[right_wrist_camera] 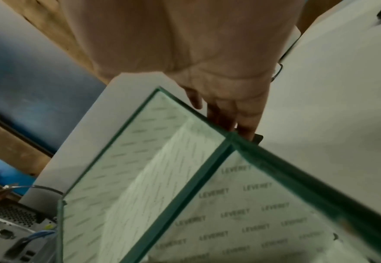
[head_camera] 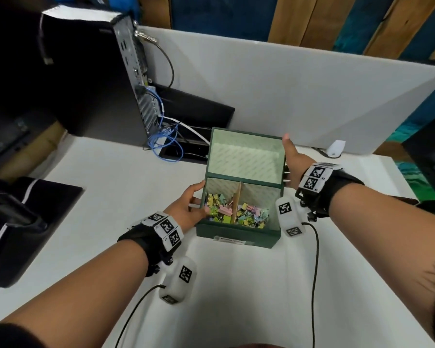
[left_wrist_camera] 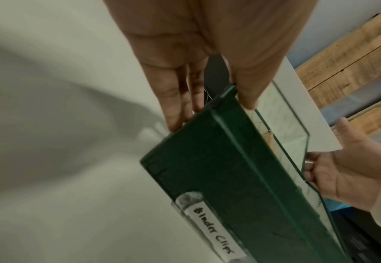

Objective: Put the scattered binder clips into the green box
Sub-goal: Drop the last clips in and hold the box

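Observation:
The green box (head_camera: 236,234) (left_wrist_camera: 218,178) stands on the white table with its lid (head_camera: 246,156) (right_wrist_camera: 140,160) raised. Several pastel binder clips (head_camera: 221,212) fill both compartments, split by a brown divider (head_camera: 237,204). My left hand (head_camera: 189,207) (left_wrist_camera: 212,113) lies against the box's left wall, fingers straight on the outside and thumb on the rim. My right hand (head_camera: 290,159) (right_wrist_camera: 236,115) is flat beside the lid's right edge, thumb up, fingers straight behind the hinge. A small dark thing (right_wrist_camera: 258,137) by its fingertips is unclear. A label (left_wrist_camera: 212,231) reads "Binder Clips".
A computer tower (head_camera: 131,84) with blue cables (head_camera: 166,141) stands at the back left, with a black pad (head_camera: 194,114) beside it. A white partition (head_camera: 286,84) runs behind the box. A small white device (head_camera: 335,148) sits at the back right, a black bag (head_camera: 10,222) at the left.

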Tool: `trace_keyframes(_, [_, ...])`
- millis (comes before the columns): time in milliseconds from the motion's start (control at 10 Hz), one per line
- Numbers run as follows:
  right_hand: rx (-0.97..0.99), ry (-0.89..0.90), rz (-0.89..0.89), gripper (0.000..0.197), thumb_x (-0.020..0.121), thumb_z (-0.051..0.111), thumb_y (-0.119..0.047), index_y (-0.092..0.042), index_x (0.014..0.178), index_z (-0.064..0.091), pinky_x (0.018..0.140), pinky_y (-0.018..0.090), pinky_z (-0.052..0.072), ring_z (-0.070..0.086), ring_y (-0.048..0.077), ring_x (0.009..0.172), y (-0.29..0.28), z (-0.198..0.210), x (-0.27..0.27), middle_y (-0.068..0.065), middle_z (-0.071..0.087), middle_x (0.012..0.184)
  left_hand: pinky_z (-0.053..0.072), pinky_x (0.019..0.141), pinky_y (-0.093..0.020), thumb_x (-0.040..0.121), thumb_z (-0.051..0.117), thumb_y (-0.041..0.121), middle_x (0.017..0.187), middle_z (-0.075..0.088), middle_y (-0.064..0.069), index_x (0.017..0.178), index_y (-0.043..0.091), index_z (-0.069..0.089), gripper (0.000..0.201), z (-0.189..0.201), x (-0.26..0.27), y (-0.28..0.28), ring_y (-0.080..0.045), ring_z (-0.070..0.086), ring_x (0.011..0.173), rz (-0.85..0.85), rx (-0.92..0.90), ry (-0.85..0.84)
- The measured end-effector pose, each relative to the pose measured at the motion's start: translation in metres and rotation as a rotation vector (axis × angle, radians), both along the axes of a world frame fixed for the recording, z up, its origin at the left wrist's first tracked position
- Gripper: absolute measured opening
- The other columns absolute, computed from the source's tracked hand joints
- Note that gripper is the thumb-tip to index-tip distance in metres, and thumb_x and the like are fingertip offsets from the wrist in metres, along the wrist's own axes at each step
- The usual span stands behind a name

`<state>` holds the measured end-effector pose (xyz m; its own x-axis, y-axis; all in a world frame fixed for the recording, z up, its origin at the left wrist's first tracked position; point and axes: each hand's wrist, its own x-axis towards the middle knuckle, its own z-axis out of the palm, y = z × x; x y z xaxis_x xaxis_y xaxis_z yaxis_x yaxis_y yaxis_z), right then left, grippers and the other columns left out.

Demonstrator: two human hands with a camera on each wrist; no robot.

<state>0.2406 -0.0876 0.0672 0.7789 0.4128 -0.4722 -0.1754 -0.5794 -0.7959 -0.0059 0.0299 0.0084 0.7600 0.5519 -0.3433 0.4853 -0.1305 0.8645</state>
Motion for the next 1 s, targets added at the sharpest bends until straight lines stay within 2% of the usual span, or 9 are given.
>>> trace_keyframes(100, [0.083, 0.003, -0.093, 0.124, 0.043, 0.026, -0.100, -0.019, 0.135, 0.047, 0.103, 0.051, 0.044, 0.053, 0.034, 0.121, -0.007, 0.020, -0.008, 0.012, 0.053, 0.137, 0.055, 0.075, -0.036, 0.095, 0.043, 0.031, 0.107, 0.057, -0.007, 0.135, 0.036, 0.033, 0.041, 0.007, 0.001, 0.002, -0.020, 0.059, 0.099, 0.088, -0.204, -0.033])
trace_keyframes(200, [0.285, -0.018, -0.018, 0.069, 0.086, 0.025, -0.070, -0.019, 0.120, 0.057, 0.098, 0.043, 0.047, 0.056, 0.025, 0.111, -0.024, 0.041, -0.025, 0.006, 0.062, 0.115, 0.050, 0.073, -0.036, 0.097, 0.030, 0.042, 0.113, 0.052, -0.005, 0.132, 0.034, 0.037, 0.037, 0.019, 0.007, 0.009, -0.022, 0.054, 0.099, 0.252, -0.367, -0.055])
trace_keyframes(300, [0.319, -0.123, 0.168, 0.043, 0.094, 0.034, -0.052, -0.023, 0.113, 0.058, 0.100, 0.040, 0.046, 0.055, 0.022, 0.112, -0.050, 0.043, -0.039, 0.001, 0.061, 0.109, 0.049, 0.076, -0.041, 0.095, 0.024, 0.051, 0.111, 0.053, -0.004, 0.127, 0.031, 0.044, 0.042, 0.028, 0.008, 0.016, -0.024, 0.055, 0.100, 0.348, -0.432, -0.065])
trace_keyframes(400, [0.175, -0.268, 0.376, 0.022, 0.080, 0.064, -0.046, -0.043, 0.101, 0.058, 0.109, 0.043, 0.041, 0.054, 0.016, 0.117, -0.079, 0.023, -0.050, -0.005, 0.059, 0.119, 0.051, 0.073, -0.042, 0.094, 0.026, 0.055, 0.100, 0.058, -0.001, 0.104, 0.029, 0.057, 0.042, 0.031, 0.010, 0.014, -0.018, 0.058, 0.086, 0.302, -0.452, -0.035])
trace_keyframes(500, [-0.034, -0.369, 0.556, 0.048, 0.079, 0.071, -0.033, -0.035, 0.123, 0.052, 0.115, 0.035, 0.030, 0.038, 0.011, 0.132, -0.099, 0.001, -0.068, -0.005, 0.038, 0.144, 0.051, 0.070, -0.035, 0.095, 0.033, 0.047, 0.093, 0.056, 0.002, 0.090, 0.028, 0.056, 0.031, 0.035, 0.012, 0.003, -0.012, 0.054, 0.083, 0.210, -0.419, 0.008])
trace_keyframes(600, [-0.067, -0.432, 0.595, 0.063, 0.084, 0.065, -0.031, -0.029, 0.140, 0.037, 0.119, 0.037, 0.023, 0.022, 0.008, 0.143, -0.106, -0.016, -0.077, -0.010, 0.020, 0.155, 0.050, 0.061, -0.031, 0.093, 0.050, 0.031, 0.092, 0.056, 0.003, 0.112, 0.022, 0.049, 0.021, 0.030, 0.010, -0.001, -0.006, 0.055, 0.083, 0.173, -0.318, 0.001])
trace_keyframes(700, [-0.032, -0.452, 0.564, 0.064, 0.084, 0.065, -0.031, -0.031, 0.141, 0.035, 0.119, 0.037, 0.024, 0.020, 0.007, 0.143, -0.106, -0.023, -0.080, -0.012, 0.018, 0.156, 0.052, 0.059, -0.028, 0.091, 0.054, 0.028, 0.090, 0.058, 0.005, 0.116, 0.025, 0.045, 0.026, 0.027, 0.007, -0.001, -0.003, 0.056, 0.085, 0.153, -0.271, -0.011])
trace_keyframes(800, [-0.026, -0.461, 0.568, 0.064, 0.082, 0.068, -0.031, -0.032, 0.139, 0.038, 0.119, 0.037, 0.025, 0.023, 0.007, 0.142, -0.107, -0.022, -0.078, -0.011, 0.021, 0.154, 0.052, 0.064, -0.031, 0.091, 0.054, 0.028, 0.090, 0.057, 0.006, 0.112, 0.026, 0.044, 0.023, 0.029, 0.006, -0.003, -0.003, 0.056, 0.085, 0.135, -0.271, -0.014])
trace_keyframes(1000, [-0.040, -0.585, 0.535, 0.039, 0.086, 0.063, -0.030, -0.030, 0.124, 0.056, 0.115, 0.034, 0.031, 0.040, 0.009, 0.132, -0.112, 0.004, -0.072, -0.007, 0.043, 0.143, 0.051, 0.089, -0.042, 0.090, 0.054, 0.034, 0.094, 0.054, 0.003, 0.122, 0.027, 0.043, 0.035, 0.029, 0.000, 0.005, -0.021, 0.055, 0.104, 0.104, -0.120, 0.004])
